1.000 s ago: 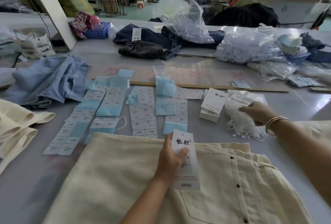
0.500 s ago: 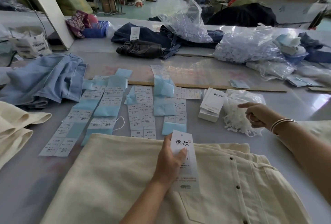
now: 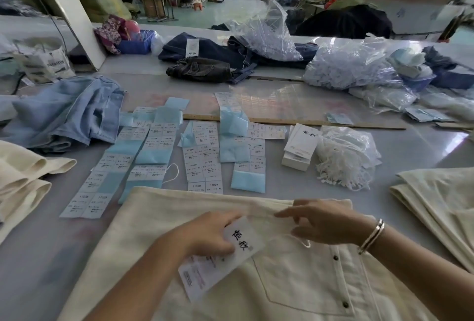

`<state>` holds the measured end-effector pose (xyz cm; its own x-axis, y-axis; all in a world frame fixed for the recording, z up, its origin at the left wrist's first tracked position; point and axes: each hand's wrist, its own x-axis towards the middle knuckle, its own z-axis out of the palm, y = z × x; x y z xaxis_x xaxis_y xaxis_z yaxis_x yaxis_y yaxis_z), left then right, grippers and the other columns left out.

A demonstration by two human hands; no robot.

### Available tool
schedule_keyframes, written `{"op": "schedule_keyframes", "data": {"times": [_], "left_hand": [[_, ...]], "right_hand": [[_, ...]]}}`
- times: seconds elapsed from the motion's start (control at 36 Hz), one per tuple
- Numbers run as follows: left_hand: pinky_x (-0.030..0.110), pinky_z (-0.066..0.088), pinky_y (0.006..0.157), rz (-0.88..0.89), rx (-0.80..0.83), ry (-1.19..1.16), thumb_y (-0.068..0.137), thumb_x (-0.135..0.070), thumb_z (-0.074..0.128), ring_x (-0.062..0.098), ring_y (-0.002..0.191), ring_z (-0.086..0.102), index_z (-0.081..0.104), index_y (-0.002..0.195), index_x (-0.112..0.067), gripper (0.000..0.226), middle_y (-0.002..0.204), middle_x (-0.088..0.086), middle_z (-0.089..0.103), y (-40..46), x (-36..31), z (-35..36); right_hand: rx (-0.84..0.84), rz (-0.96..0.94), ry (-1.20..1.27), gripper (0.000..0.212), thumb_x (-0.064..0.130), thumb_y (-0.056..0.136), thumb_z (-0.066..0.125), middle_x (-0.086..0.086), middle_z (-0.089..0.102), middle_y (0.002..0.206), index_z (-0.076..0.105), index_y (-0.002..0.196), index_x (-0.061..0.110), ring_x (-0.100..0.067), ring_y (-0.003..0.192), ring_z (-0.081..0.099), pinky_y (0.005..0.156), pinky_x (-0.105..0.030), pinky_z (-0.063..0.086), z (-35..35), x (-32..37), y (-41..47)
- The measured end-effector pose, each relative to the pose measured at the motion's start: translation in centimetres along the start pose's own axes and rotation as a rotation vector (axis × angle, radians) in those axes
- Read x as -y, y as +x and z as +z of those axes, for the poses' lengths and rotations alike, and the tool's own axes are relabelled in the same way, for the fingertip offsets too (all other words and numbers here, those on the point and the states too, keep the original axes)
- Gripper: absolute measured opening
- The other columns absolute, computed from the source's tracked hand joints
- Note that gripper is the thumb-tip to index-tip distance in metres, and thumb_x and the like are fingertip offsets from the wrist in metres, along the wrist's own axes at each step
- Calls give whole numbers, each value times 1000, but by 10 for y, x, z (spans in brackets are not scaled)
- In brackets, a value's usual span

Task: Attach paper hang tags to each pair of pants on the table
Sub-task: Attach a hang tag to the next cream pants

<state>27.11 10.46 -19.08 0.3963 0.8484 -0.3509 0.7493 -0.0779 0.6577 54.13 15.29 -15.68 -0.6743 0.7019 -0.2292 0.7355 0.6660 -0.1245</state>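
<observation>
A: What's around you?
B: A grey table (image 3: 38, 256) in an open hall. At one o'clock, clear bags (image 3: 351, 66) hold white pieces too small to make out.

A: And your hands?
B: Your left hand (image 3: 205, 237) pinches the hang tag (image 3: 218, 256) over the cream pants (image 3: 295, 282) at six o'clock. Your right hand (image 3: 325, 223) seems to pinch a white string (image 3: 305, 243), mostly hidden. More tags (image 3: 301, 142) sit stacked at twelve.
</observation>
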Motion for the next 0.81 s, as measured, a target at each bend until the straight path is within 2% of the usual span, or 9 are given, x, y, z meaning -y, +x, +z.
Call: {"op": "schedule_keyframes", "data": {"times": [0.06, 0.11, 0.25, 0.39, 0.47, 0.53, 0.64, 0.75, 0.81], "left_hand": [[19, 39, 97, -34, -147, 300, 81, -31, 61, 10, 119, 45, 29, 147, -31, 74, 131, -9, 44, 1, 1, 1], [31, 31, 105, -38, -306, 477, 86, -34, 54, 17, 126, 33, 24, 148, -30, 69, 136, -4, 32, 2, -3, 7], [27, 36, 92, 31, -629, 261, 86, -33, 55, 14, 115, 46, 53, 127, -33, 41, 122, -10, 49, 3, -18, 48], [32, 43, 88, 5, -726, 262, 75, -67, 48, 14, 106, 54, 58, 118, -26, 60, 115, -10, 57, 0, -22, 79], [33, 47, 83, 43, -770, 227, 72, -67, 51, 16, 99, 59, 61, 110, -23, 59, 107, -7, 62, -3, -20, 82], [31, 46, 83, 75, -792, 203, 75, -58, 59, 16, 95, 60, 61, 104, -24, 45, 102, -8, 63, -4, -17, 83], [26, 50, 67, 82, -908, -29, 79, -53, 55, 9, 73, 63, 65, 83, -27, 28, 77, -12, 67, -9, -18, 80], [11, 39, 55, 88, -1037, -399, 84, -50, 52, -4, 57, 55, 58, 71, -38, 18, 62, -22, 61, -8, -28, 70], [11, 39, 54, 83, -1067, -517, 85, -44, 53, 1, 57, 57, 60, 72, -34, 17, 65, -17, 64, -5, -33, 65]], "right_hand": [[-92, 38, 107, 31, 50, 90, 55, 24, 50, 109, 58, 120, 48, 1, 79, 54, 68, -18, 44, 0, -1, -1], [-204, 89, 141, 21, 43, 91, 56, 17, 54, 112, 66, 108, 39, -2, 76, 56, 73, -25, 49, 1, 2, -2], [-328, 74, 170, 17, 35, 91, 57, 15, 59, 107, 68, 104, 34, 1, 76, 49, 71, -18, 42, 21, 32, -3], [-322, 116, 184, 23, 41, 90, 56, 9, 60, 109, 68, 105, 28, -11, 103, 54, 87, -24, 43, 48, 52, 2], [-369, 129, 181, 19, 36, 89, 59, 6, 62, 101, 71, 96, 23, -12, 100, 53, 85, -22, 41, 58, 55, 4], [-391, 140, 185, 15, 31, 89, 60, 5, 63, 97, 71, 90, 21, -14, 97, 54, 85, -24, 43, 62, 56, 5], [-535, 308, 576, 8, 32, 88, 64, 15, 66, 79, 63, 80, 33, -2, 82, 60, 75, -23, 47, 63, 61, 7], [-676, 411, 1108, 10, 22, 90, 61, 4, 68, 67, 67, 82, 25, -9, 55, 60, 60, -36, 54, 59, 83, 21], [-762, 384, 1200, 14, 15, 91, 60, 4, 67, 66, 66, 83, 24, -8, 48, 53, 51, -28, 47, 59, 95, 28]]}}
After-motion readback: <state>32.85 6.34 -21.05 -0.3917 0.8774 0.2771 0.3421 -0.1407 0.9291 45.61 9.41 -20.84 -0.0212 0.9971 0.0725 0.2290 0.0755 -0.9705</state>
